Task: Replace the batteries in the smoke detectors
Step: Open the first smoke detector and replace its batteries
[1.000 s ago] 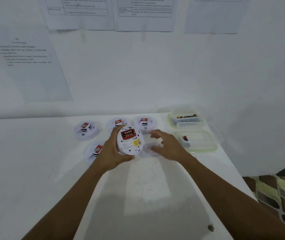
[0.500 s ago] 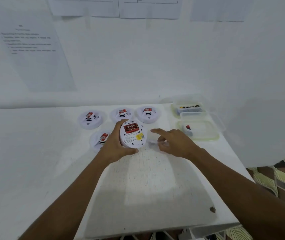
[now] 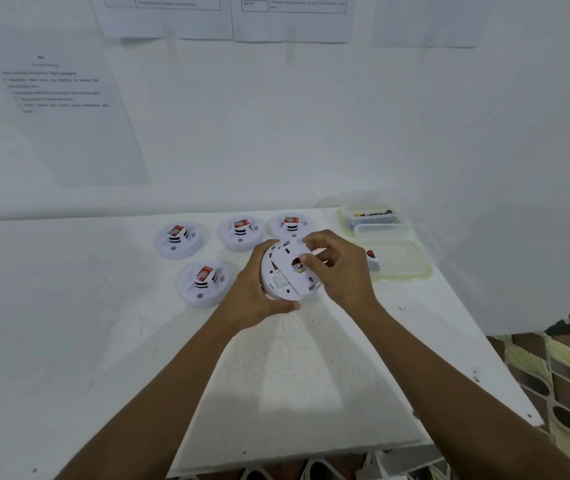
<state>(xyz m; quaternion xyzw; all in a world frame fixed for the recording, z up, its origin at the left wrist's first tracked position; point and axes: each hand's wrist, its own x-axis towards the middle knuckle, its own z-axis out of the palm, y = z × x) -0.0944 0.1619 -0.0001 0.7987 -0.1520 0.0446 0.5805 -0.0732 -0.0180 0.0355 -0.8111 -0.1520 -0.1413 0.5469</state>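
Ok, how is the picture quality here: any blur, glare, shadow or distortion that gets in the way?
Head view: flat, bright light, so the white table and wall nearly merge; a soft shadow falls between the forearms; wide-angle bending tilts the papers, whose print is too soft to read; the detector, left hand and right hand are sharp enough, without glare.

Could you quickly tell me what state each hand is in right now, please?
Left hand: closed round the rim of the smoke detector, holding it up off the table.
Right hand: pinching the back cover against that detector.
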